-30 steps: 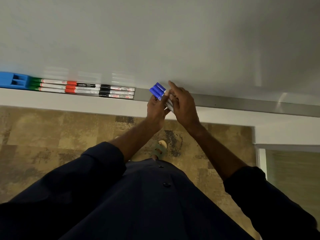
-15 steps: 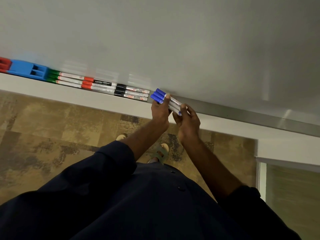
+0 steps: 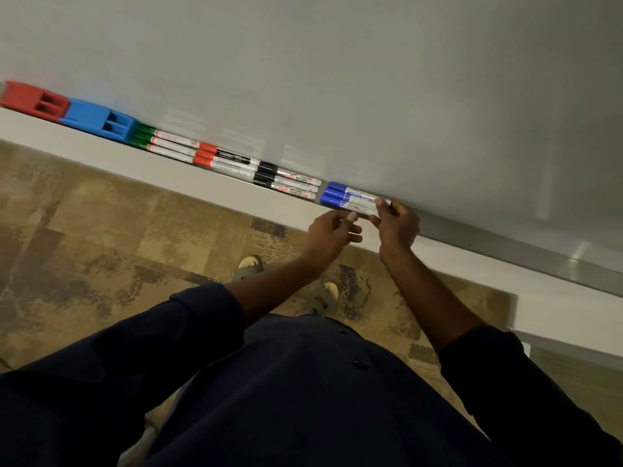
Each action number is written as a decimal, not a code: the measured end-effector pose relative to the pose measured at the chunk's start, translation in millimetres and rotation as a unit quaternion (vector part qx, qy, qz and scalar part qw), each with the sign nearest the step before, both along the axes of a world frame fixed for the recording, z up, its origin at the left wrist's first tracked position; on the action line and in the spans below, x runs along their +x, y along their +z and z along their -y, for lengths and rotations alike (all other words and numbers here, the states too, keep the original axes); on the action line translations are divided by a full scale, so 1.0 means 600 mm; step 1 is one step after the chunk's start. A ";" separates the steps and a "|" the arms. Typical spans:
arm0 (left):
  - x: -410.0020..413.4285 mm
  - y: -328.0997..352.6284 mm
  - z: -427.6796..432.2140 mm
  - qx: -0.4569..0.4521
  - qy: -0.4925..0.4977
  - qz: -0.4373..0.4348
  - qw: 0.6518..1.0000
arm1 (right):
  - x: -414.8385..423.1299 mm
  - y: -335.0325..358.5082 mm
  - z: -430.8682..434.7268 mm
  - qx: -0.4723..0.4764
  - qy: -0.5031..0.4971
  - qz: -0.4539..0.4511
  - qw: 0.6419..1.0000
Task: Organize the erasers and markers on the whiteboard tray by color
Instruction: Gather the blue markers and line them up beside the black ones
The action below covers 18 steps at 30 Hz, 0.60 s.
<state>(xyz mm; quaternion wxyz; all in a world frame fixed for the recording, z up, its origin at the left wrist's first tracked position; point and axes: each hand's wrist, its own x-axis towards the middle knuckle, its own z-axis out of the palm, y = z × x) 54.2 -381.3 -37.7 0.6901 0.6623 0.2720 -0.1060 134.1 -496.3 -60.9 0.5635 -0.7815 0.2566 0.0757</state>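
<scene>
Now laid on grey metal tray (image 3: 505,246), three blue-capped markers (image 3: 349,198), tails pinched by right hand (image 3: 397,224) for alignment. Just beside, left hand (image 3: 332,232), fingers loosely parted, holding nothing.

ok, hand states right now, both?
Left hand: open, holding nothing, just below the tray.
Right hand: fingertips pinched on the blue markers lying in the tray.

Both arms reach forward, the right hand (image 3: 397,225) with fingertips pinched, the left hand (image 3: 332,232) loosely curled beside it.
</scene>
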 end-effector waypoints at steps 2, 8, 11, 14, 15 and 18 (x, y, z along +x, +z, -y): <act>-0.004 -0.001 -0.014 0.159 -0.043 0.091 0.982 | 0.000 -0.005 -0.009 -0.051 0.015 0.013 0.999; 0.017 -0.050 -0.053 0.491 -0.328 0.187 0.785 | 0.002 0.004 -0.034 -0.195 0.058 0.044 0.978; 0.024 -0.077 -0.072 0.560 -0.418 0.174 0.694 | -0.001 0.009 -0.035 -0.203 0.070 0.046 0.976; 0.030 -0.087 -0.088 0.577 -0.442 0.153 0.670 | -0.003 0.011 -0.030 -0.216 0.088 0.048 0.971; 0.032 -0.088 -0.091 0.576 -0.448 0.147 0.668 | -0.004 0.011 -0.028 -0.221 0.093 0.049 0.970; 0.035 -0.089 -0.101 0.582 -0.458 0.149 0.655 | -0.002 0.012 -0.025 -0.236 0.110 0.051 0.964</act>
